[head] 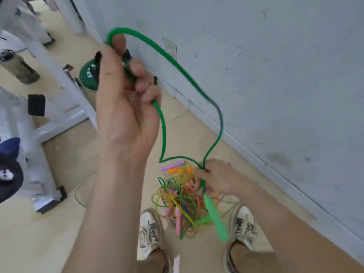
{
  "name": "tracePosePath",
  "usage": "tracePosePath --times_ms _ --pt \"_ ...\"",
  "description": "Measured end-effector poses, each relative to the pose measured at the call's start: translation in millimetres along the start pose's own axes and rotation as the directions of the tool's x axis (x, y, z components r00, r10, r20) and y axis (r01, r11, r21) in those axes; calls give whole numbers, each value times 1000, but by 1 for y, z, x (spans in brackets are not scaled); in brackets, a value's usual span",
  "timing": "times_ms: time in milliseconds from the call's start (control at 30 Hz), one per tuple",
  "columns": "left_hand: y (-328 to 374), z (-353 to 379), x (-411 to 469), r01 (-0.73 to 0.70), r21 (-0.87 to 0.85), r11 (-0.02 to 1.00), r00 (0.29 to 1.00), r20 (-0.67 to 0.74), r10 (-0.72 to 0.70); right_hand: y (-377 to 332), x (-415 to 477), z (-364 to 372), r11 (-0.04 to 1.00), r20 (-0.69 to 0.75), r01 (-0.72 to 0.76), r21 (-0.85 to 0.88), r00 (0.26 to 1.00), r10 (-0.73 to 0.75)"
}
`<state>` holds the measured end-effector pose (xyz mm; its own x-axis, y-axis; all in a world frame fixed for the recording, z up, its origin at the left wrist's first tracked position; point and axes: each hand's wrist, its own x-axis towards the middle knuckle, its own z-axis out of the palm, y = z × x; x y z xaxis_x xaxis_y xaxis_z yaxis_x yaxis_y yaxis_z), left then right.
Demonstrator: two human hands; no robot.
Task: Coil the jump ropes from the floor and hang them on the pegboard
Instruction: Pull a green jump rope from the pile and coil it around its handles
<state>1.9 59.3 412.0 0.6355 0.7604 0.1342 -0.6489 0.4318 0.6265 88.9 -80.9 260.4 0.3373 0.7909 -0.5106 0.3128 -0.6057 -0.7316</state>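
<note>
Wall (275, 56) behind high, fisted left hand (122, 103)

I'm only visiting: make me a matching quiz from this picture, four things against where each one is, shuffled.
1 left hand
2 right hand
3 rope pile
4 light green handle

a on the floor by the shoes
b raised, gripping the green rope
c dangling below the right hand
d low, pinching the green rope

Pairs: 1-b, 2-d, 3-a, 4-c

Green rope (178, 65); multicoloured tangle (181, 196)
</note>
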Motion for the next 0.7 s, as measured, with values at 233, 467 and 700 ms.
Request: tracePosePath --times_ms 233,467,700 --pt "-84 -85 -46 380 825 419 615 112 -780 -53 -33 -46 774 -521 349 528 853 -29" --pt "-106 -78 -101 396 781 484 822 -65 -566 -121 -110 -96 443 -534 526 726 837 -118" --pt "-38 -7 -127 256 858 446 959 -166 -231 -123 -207 -129 763 -664 508 399 734 -141"
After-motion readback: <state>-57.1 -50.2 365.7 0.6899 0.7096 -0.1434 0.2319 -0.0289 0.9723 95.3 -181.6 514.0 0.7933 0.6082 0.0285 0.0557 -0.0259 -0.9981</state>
